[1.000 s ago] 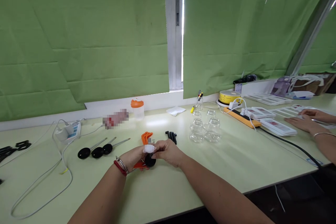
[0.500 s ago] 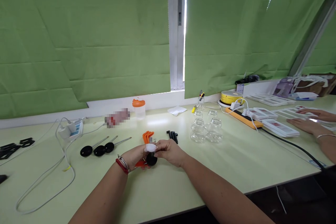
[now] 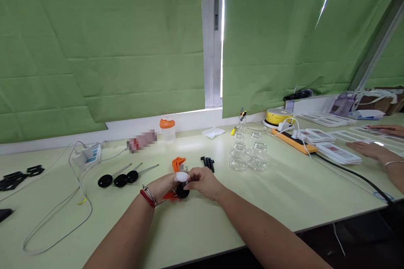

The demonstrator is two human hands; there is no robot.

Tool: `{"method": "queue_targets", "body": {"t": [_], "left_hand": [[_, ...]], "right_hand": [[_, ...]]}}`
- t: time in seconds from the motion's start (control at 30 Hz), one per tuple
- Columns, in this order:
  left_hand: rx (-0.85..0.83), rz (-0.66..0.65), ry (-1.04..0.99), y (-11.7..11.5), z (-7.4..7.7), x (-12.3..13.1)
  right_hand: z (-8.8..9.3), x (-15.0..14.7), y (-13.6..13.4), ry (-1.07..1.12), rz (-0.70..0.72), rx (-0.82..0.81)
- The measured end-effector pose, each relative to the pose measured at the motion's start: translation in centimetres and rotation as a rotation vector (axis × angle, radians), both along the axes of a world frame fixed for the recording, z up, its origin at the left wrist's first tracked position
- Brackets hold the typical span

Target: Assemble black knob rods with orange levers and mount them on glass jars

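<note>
My left hand [image 3: 164, 186] and my right hand [image 3: 204, 181] meet over the pale green table [image 3: 202, 222] near its middle. Together they grip a small black round-headed tool [image 3: 182, 191]. A white wrap covers my left fingertip. An orange piece [image 3: 171, 196] shows under my left hand. Both hands have their fingers closed round the tool. Just behind the hands lie an orange bundle of parts [image 3: 177, 163] and a few black rods [image 3: 207, 162].
Three black round-headed tools [image 3: 120, 178] lie left of my hands. Clear glass jars [image 3: 248, 154] stand to the right. A white cable [image 3: 63, 210], a power strip [image 3: 86, 156] and an orange-lidded cup [image 3: 167, 129] are further off. Another person's hands [image 3: 372, 148] rest among white trays at the right.
My hands stay together on the black tool with hardly any shift. The view has drifted slightly. The other person's hands have moved a little at the right.
</note>
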State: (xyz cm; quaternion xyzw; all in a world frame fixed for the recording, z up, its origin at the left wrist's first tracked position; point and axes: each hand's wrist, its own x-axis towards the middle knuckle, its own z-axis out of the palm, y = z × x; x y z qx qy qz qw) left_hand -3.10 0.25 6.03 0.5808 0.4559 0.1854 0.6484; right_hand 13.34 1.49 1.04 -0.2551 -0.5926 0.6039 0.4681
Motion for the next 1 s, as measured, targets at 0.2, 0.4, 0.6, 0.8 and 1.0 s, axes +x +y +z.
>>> {"method": "queue_targets", "body": {"t": [0.2,0.4,0.6,0.8,1.0], "left_hand": [[-0.005,0.006,0.006,0.03,-0.08,-0.05],[0.007,-0.02,-0.009,-0.07,0.05,-0.05],[-0.002,0.0,-0.007,-0.12,0.16,0.07],[-0.004,-0.014,-0.03,-0.17,0.29,0.17],[0.006,-0.007,-0.03,-0.15,0.23,0.09]], "right_hand": [[0.06,0.17,0.07,-0.035,-0.015,0.077],[0.24,0.31,0.03,-0.075,-0.037,0.146],[0.33,0.23,-0.05,-0.046,-0.014,0.089],[0.4,0.32,-0.11,-0.057,-0.028,0.098],[0.27,0.39,-0.08,-0.062,-0.028,0.101]]}}
